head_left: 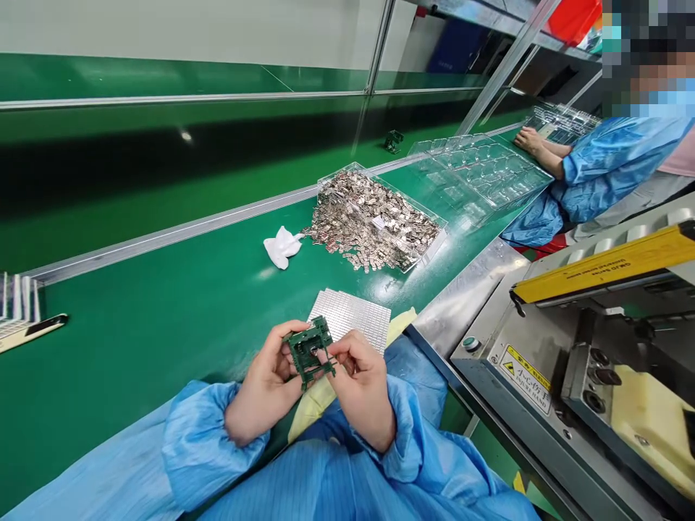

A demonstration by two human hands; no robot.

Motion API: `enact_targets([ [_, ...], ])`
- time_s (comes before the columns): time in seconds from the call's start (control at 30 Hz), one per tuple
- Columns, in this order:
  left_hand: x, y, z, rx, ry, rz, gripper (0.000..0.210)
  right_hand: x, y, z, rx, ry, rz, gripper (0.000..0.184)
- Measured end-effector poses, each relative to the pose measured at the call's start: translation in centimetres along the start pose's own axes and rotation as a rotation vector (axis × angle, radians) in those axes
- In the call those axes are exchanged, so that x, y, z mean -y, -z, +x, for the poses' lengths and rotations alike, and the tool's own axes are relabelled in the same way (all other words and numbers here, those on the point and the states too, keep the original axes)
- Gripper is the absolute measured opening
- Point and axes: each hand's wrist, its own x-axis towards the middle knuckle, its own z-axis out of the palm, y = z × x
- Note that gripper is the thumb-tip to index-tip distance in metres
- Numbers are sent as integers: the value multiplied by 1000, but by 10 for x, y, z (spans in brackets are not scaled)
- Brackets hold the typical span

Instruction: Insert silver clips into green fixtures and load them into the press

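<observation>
Close to my body, above the table edge, I hold a small green circuit board frame (304,347) with a square opening and several projecting edges. My left hand (270,385) grips its left side, thumb along the top. My right hand (361,383) pinches its right side, the fingers reaching toward the opening; whether a small part sits between those fingertips is hidden. Just behind the board lies a silvery sheet (355,318) marked in a fine grid. Farther off, a clear tray (428,253) is heaped with small metal pieces (374,217), some spilled over its left side.
A crumpled white cloth (282,247) lies left of the heap. Clear compartment trays (483,177) stand behind it, near a co-worker's hand (529,141). At right is a machine (504,354) with a yellow bar (608,268). A cutter knife (35,331) lies far left.
</observation>
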Motion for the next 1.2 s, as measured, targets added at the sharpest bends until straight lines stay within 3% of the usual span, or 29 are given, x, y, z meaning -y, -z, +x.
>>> enact_targets([
  [0.27, 4, 1, -4, 62, -35, 28, 46, 7, -1, 2, -42, 39, -41, 14],
  [0.53, 11, 3, -11, 46, -96, 102, 31, 9, -1, -1, -46, 48, -89, 18],
  [0.77, 10, 2, -14, -12, 20, 104, 32, 9, 2, -3, -20, 36, -125, 11],
  [0.9, 9, 0, -15, -10, 80, 97, 35, 10, 2, -3, -1, -76, 7, 6],
  [1.03, 6, -2, -15, -18, 71, 80, 33, 5, -1, -6, 47, -249, 194, 18],
  [1.2, 3, -5, -15, -9, 110, 57, 33, 0, -6, -9, 46, -337, 373, 26],
])
